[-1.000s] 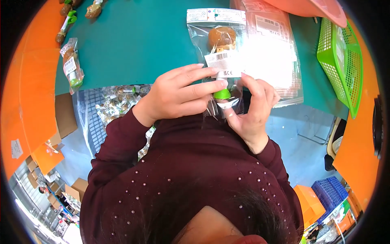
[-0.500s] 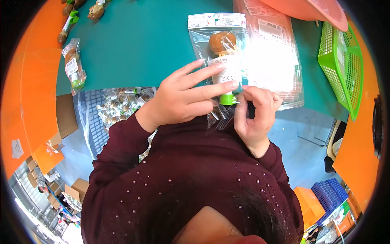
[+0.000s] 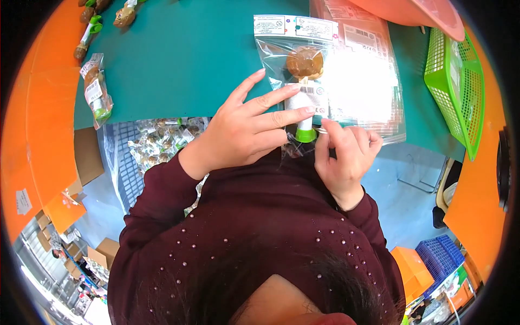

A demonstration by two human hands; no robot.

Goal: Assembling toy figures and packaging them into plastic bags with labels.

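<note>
A clear plastic bag (image 3: 272, 54) with a white printed header lies in front of me on the green table. Inside is a toy (image 3: 305, 64) with a round brown head, a white labelled body and a bright green end. My left hand (image 3: 233, 127) rests on the bag with its fingers spread, the middle ones across the toy's label. At the bag's lower right, beside the green end, my right hand (image 3: 346, 154) pinches the plastic edge between thumb and forefinger. The bag's bottom edge is partly hidden by both hands.
Right of the bag lies a stack of flat clear bags (image 3: 364, 81). Beyond it are a pink tub (image 3: 420, 11) and a green basket (image 3: 452, 89). At the left lies another bagged toy (image 3: 97, 95); loose toys (image 3: 125, 17) lie farther off. Several bagged toys (image 3: 154, 146) fill a blue crate (image 3: 130, 184) below.
The bag and toy have shifted slightly right, the header a little farther away. My right hand has moved slightly right and toward me. My left forefinger has spread farther out.
</note>
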